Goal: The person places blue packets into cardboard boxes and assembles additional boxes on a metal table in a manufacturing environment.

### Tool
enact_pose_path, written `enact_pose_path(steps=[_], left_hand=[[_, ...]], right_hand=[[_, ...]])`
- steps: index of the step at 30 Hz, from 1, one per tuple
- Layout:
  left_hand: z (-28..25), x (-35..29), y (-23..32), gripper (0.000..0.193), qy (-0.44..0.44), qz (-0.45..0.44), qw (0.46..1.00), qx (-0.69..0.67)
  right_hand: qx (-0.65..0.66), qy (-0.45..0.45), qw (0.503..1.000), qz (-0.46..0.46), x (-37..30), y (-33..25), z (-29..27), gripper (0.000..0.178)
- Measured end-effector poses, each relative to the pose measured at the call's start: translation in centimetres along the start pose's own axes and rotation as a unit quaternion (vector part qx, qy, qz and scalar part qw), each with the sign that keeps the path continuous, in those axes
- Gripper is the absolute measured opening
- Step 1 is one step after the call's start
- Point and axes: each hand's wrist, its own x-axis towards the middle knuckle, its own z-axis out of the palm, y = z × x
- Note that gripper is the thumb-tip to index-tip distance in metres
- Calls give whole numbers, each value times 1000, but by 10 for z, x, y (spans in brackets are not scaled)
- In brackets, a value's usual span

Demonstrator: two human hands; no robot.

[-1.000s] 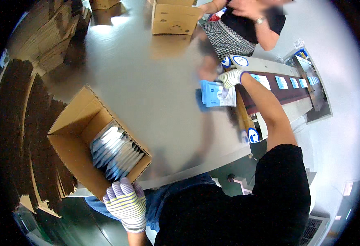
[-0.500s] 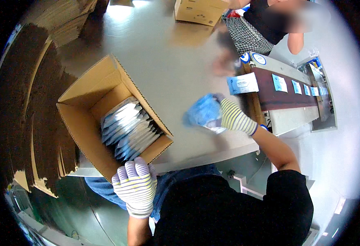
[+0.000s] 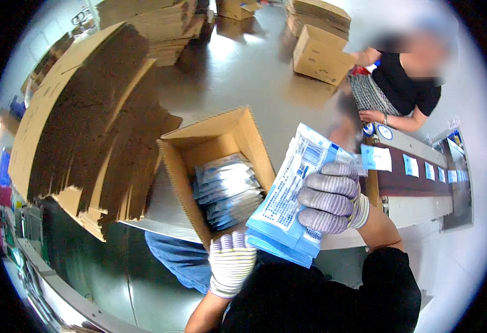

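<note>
Head view: right hand has its fingers curled tight around a bundle of blue-and-white packets, held up just right of the open cardboard box. Bundle's long axis slants from upper right to lower left. Left hand is nearer the box, fingers hooked on its near rim, at the edge of the table. Inside there's a tight row of similar packets, with bare cardboard showing at the far end.

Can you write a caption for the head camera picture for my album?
Gloved right hand holds a stack of blue-and-white packets; left hand touches an open cardboard box.
</note>
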Motion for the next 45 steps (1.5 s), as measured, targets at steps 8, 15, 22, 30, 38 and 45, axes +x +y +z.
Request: enact_pose_path(steps=[8,15,22,30,38,45], left_hand=[[18,-16,14,23,1,-284,780,-557],[-9,0,13,18,-13,11,1000,8],[-20,17,-17,23,-25,-41,997,-55],[-14,23,-16,26,-19,42,995,-91],[-12,7,-40,52,-19,-40,996,-71],[-25,39,-82,61,-35,-106,985,-133]], right_hand=[[75,12,990,-115,50,-8,44,20],[-118,-388,897,177,55,50,136,54],[47,-398,893,207,63,24,113,73],[-83,-504,842,174,23,55,140,24],[115,-611,770,141,65,21,112,48],[-48,-360,927,91,9,-62,87,55]])
